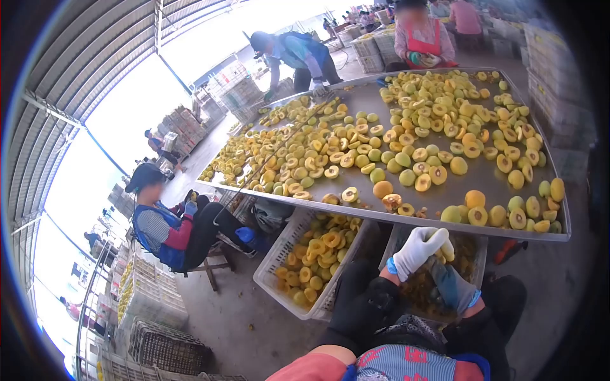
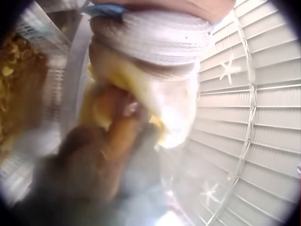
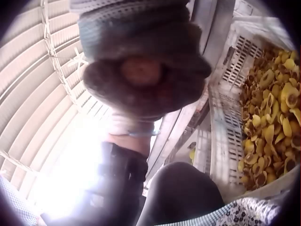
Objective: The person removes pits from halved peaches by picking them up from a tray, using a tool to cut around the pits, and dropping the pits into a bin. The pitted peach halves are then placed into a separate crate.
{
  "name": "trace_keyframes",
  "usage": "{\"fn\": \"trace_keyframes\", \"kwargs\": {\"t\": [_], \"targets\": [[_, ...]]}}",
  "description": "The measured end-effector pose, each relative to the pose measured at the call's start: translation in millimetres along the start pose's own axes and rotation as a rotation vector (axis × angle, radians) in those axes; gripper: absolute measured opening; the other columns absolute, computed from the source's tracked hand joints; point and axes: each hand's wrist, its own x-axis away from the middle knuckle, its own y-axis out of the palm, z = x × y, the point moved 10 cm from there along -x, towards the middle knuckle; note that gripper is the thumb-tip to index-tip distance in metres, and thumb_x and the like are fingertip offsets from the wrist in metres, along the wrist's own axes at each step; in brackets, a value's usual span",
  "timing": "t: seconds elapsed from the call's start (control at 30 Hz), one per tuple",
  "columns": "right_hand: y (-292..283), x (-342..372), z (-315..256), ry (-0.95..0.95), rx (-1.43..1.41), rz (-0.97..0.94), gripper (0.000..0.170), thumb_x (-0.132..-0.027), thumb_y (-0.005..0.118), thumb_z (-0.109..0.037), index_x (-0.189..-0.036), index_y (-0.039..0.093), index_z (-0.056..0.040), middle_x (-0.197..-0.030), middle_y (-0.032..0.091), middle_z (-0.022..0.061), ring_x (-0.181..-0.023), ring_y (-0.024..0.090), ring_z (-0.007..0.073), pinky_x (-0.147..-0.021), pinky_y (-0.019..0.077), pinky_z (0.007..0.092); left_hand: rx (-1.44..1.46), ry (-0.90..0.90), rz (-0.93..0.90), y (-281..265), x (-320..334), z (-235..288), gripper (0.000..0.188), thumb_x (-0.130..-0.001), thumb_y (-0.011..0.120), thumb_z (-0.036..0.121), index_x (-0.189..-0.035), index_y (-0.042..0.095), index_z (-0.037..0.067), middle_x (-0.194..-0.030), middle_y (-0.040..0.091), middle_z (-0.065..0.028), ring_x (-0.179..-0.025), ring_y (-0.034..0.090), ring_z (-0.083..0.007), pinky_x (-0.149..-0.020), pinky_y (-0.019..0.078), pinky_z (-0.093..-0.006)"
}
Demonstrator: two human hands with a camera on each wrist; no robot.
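My left hand (image 1: 419,251), in a white glove, is raised over a crate just below the table edge, fingers curled round an orange piece of yellow peach (image 2: 123,134). The peach piece is blurred in the left wrist view and partly covered by the fingers. Close below it in the head view is my right hand (image 1: 452,286), in a grey-blue glove. Its fist closes round a thing with a round brown end (image 3: 141,70); I cannot tell what kind. Halved peaches (image 1: 438,178) with dark pits or hollows lie across the metal table (image 1: 368,213).
A white crate (image 1: 270,279) of peach halves stands to the left of my knees. Between my legs is another crate (image 1: 481,257) with brownish-yellow scraps. A seated person (image 1: 159,222) works at the left, and others are across the table. Stacked crates (image 1: 152,292) stand at the lower left.
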Motion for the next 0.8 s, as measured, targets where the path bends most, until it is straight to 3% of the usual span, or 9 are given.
{"fn": "trace_keyframes", "kwargs": {"t": [0.1, 0.23, 0.4, 0.5, 0.57, 0.63, 0.67, 0.73, 0.8], "targets": [[46, 13, 12, 0.272, -0.587, -0.377, 0.056, -0.096, 0.042, -0.071, -0.078, 0.051, -0.0191, -0.054, 0.037, -0.0072, -0.039, 0.029, 0.0054, -0.037, 0.0251, 0.0216, 0.272, 0.171, 0.172, -17, -8, -12, 0.046, -0.106, 0.041, 0.036, -0.084, 0.062, 0.001, -0.082, 0.071, -0.0155, -0.065, 0.066, -0.0216, -0.060, 0.0535, -0.0306], [52, 16, -1, 0.157, -0.696, -0.426, 0.061, -0.092, 0.041, -0.077, -0.079, 0.049, -0.0178, -0.054, 0.036, -0.0079, -0.039, 0.027, 0.0044, -0.036, 0.0226, 0.0198, 0.881, 0.108, 0.345, -47, -21, -25, 0.036, -0.100, 0.049, 0.048, -0.092, 0.058, 0.014, -0.094, 0.066, -0.0065, -0.076, 0.062, -0.0236, -0.067, 0.0549, -0.0423], [41, 4, 30, 0.298, -0.856, -0.271, 0.065, -0.090, 0.040, -0.081, -0.079, 0.049, -0.0169, -0.056, 0.036, -0.0082, -0.041, 0.029, 0.0060, -0.038, 0.0267, 0.0230, 0.064, 0.355, 0.919, -145, 51, 30, 0.028, -0.102, 0.054, 0.023, -0.104, 0.068, -0.001, -0.099, 0.068, -0.0081, -0.084, 0.065, -0.0164, -0.069, 0.0556, -0.0282], [25, 3, 22, 0.207, -0.773, -0.123, 0.066, -0.089, 0.039, -0.082, -0.080, 0.050, -0.0167, -0.056, 0.038, -0.0071, -0.042, 0.032, 0.0070, -0.040, 0.0285, 0.0256, -1.541, 0.491, 1.320, -177, 100, 80, 0.034, -0.091, 0.069, 0.020, -0.116, 0.065, -0.002, -0.107, 0.067, -0.0136, -0.087, 0.066, -0.0217, -0.079, 0.0536, -0.0333], [14, 0, 20, 0.232, -0.684, -0.009, 0.066, -0.090, 0.039, -0.080, -0.080, 0.051, -0.0158, -0.056, 0.040, -0.0054, -0.042, 0.034, 0.0090, -0.041, 0.0292, 0.0271, -1.240, 0.400, 1.209, -165, 73, 87, 0.034, -0.089, 0.071, 0.021, -0.115, 0.067, 0.000, -0.114, 0.067, -0.0187, -0.101, 0.063, -0.0297, -0.092, 0.0491, -0.0393], [2, 0, 19, 0.235, -0.635, 0.093, 0.067, -0.091, 0.038, -0.080, -0.080, 0.052, -0.0150, -0.055, 0.040, -0.0044, -0.041, 0.034, 0.0108, -0.041, 0.0286, 0.0273, -0.801, 0.394, 0.737, -112, 6, 75, 0.037, -0.087, 0.074, 0.024, -0.115, 0.067, 0.001, -0.115, 0.068, -0.0178, -0.101, 0.064, -0.0337, -0.092, 0.0489, -0.0432], [-10, 3, 16, 0.212, -0.581, 0.103, 0.058, -0.099, 0.044, -0.064, -0.095, 0.063, -0.0095, -0.068, 0.055, -0.0003, -0.054, 0.050, 0.0101, -0.050, 0.0419, 0.0267, -0.849, 0.331, 0.621, -82, -21, 66, 0.042, -0.086, 0.074, 0.029, -0.116, 0.067, 0.001, -0.115, 0.068, -0.0179, -0.101, 0.064, -0.0350, -0.093, 0.0490, -0.0439], [-38, -29, 35, -0.273, -0.529, 0.423, 0.047, -0.103, 0.046, -0.049, -0.110, 0.064, -0.0057, -0.084, 0.062, 0.0027, -0.072, 0.057, 0.0081, -0.064, 0.0473, 0.0240, -1.045, 0.244, 0.421, -34, -71, 42, 0.050, -0.084, 0.075, 0.036, -0.118, 0.065, 0.001, -0.114, 0.068, -0.0182, -0.098, 0.066, -0.0338, -0.091, 0.0505, -0.0421], [-49, -29, 36, -0.454, -0.525, 0.505, 0.039, -0.107, 0.043, -0.032, -0.126, 0.058, -0.0012, -0.108, 0.060, 0.0045, -0.095, 0.059, 0.0087, -0.081, 0.0482, 0.0218, -1.282, 0.062, 0.236, -14, -113, 5, 0.056, -0.083, 0.075, 0.041, -0.122, 0.063, 0.002, -0.114, 0.068, -0.0181, -0.096, 0.068, -0.0316, -0.090, 0.0517, -0.0400]]}}
